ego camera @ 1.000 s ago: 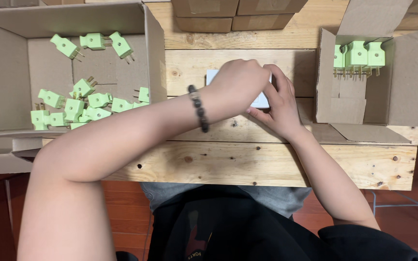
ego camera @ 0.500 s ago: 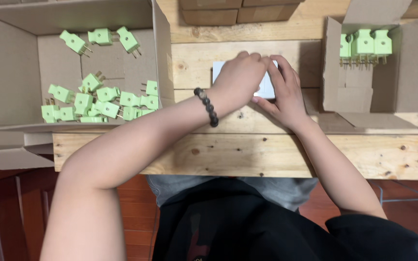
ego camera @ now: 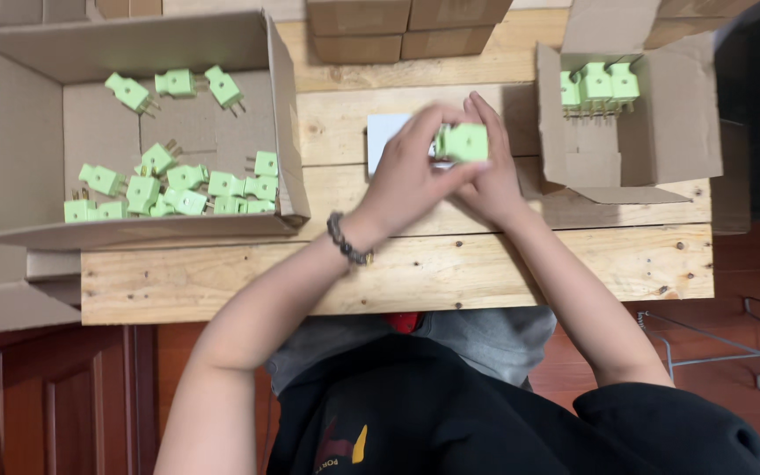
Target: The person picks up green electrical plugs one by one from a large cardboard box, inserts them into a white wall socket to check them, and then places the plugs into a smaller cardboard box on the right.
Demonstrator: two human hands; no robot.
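- Wooden table (ego camera: 503,273).
- Large cardboard box (ego camera: 10,149) of loose green plugs (ego camera: 188,186), left.
- Small box (ego camera: 653,141), right.
- Left hand (ego camera: 411,180) and right hand (ego camera: 490,180) pinch one green plug (ego camera: 463,142) above what may be a white card (ego camera: 384,132).

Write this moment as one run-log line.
left hand: on green plug | right hand: on green plug | plug: above white card | loose plugs: left box

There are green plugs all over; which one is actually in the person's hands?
The lone green plug over the wooden table's middle, pinched between the left hand and right hand. The rest lie in the cardboard boxes.
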